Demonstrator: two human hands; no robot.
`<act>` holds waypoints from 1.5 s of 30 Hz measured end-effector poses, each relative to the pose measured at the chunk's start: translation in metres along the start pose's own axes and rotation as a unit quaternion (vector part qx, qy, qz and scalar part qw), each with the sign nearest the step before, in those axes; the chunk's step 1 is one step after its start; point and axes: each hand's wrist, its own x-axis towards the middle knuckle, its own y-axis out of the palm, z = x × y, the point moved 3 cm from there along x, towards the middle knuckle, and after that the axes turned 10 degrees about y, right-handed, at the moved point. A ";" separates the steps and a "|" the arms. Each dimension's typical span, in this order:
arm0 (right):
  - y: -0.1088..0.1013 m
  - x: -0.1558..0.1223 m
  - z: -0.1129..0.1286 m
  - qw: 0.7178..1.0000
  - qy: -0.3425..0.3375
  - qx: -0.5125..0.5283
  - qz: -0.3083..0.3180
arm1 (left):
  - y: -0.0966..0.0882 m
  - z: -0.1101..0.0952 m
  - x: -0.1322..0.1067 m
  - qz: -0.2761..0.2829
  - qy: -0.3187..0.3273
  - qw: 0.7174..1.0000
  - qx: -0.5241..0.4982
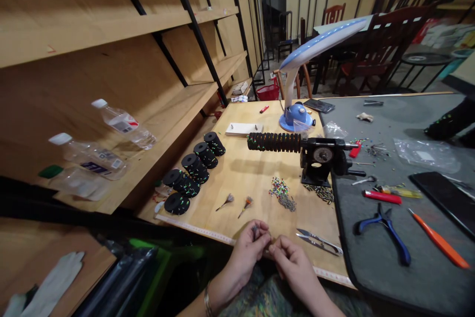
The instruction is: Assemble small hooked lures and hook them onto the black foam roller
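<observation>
- A tiny dark piece (255, 229) sits at the fingertips of the left hand (248, 250), above the near edge of the table (252, 173); it is too small to tell what it is.
- The left hand pinches the piece between thumb and fingers.
- The right hand (293, 259) has its fingers curled and its tips meet the left hand's; I cannot tell whether it grips anything.
- A bracelet (207, 300) is on the left wrist.
- A tape measure (193, 228) lies along the table edge, just beyond the hands.
- Snips (319, 241) lie just right of the hands.
- Two small tufts (226, 201) lie farther in, side by side, left of a pile of coloured beads (279, 187).
- A row of black spools (193, 172) runs along the left side of the table.
- A black winder (319, 160) stands at the seam with the grey mat (408, 158), with a dark coil (274, 142) sticking out to its left.
- A blue lamp (297, 112) stands behind it.
- Blue pliers (386, 230), an orange tool (438, 243) and a red lighter (382, 197) lie on the mat.
- Plastic bottles (122, 124) lie on the shelf at left.
</observation>
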 end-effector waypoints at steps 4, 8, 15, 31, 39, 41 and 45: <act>0.001 0.000 0.002 1.000 -0.003 0.007 -0.001 | 0.000 0.000 0.001 0.001 -0.004 1.000 0.000; 0.000 -0.001 0.003 1.000 -0.001 0.003 -0.004 | -0.001 0.001 0.001 0.006 -0.004 1.000 -0.003; 0.000 -0.001 0.004 1.000 0.005 0.004 -0.003 | 0.001 -0.001 0.000 0.012 -0.012 1.000 -0.002; -0.008 0.003 -0.004 0.999 -0.006 -0.033 0.003 | -0.004 -0.017 -0.014 0.053 0.209 0.930 0.297; -0.012 -0.002 0.006 0.994 -0.036 -0.101 0.020 | -0.012 -0.015 -0.019 0.130 0.264 0.881 0.370; -0.013 -0.002 0.009 0.994 -0.042 -0.102 0.017 | -0.010 -0.018 -0.020 0.119 0.257 0.893 0.351; -0.018 -0.004 0.015 0.983 -0.092 -0.155 -0.035 | -0.006 -0.021 -0.017 0.048 0.177 0.947 0.262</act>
